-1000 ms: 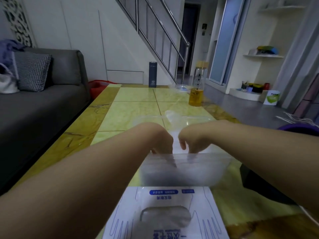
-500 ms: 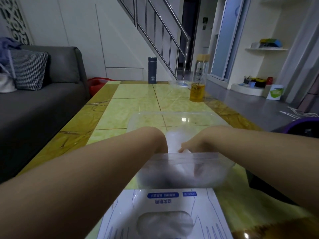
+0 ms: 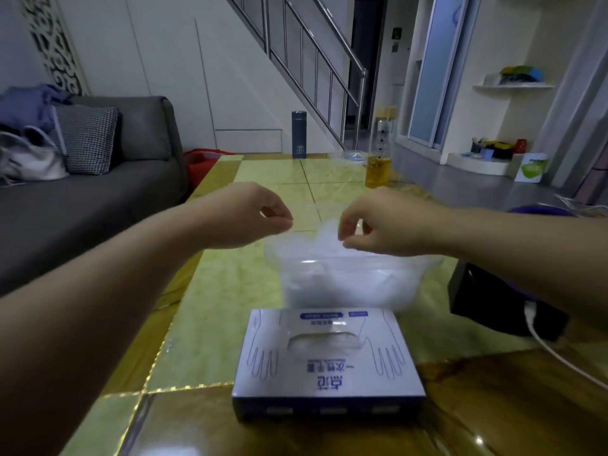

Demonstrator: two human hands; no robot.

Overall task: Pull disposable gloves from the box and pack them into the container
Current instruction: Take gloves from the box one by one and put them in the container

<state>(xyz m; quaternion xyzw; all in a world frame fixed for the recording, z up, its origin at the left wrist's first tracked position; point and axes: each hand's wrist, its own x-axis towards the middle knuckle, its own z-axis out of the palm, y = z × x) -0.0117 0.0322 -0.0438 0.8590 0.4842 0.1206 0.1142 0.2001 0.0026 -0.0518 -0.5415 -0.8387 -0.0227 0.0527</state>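
Note:
The white and blue glove box (image 3: 329, 366) lies flat on the table near me, and clear gloves show in its oval opening. Just behind it stands the clear plastic container (image 3: 348, 284), with crumpled clear gloves (image 3: 329, 271) inside. Both my hands hover above the container's rim. My right hand (image 3: 378, 225) pinches a wisp of clear glove film (image 3: 325, 232) that rises from the pile. My left hand (image 3: 243, 218) is over the container's left edge with thumb and forefinger pressed together. I see no film at its fingertips.
On the yellow-green tiled table (image 3: 230, 291), a jar of amber liquid (image 3: 378, 169) and a dark flask (image 3: 298, 134) stand at the far end. A grey sofa (image 3: 98, 199) runs along the left. A black box with a white cable (image 3: 503, 304) sits on the right.
Both hands have come up out of the container, where they were pressing gloves down, and have moved apart above its rim. My view has tilted so the glove box shows in full.

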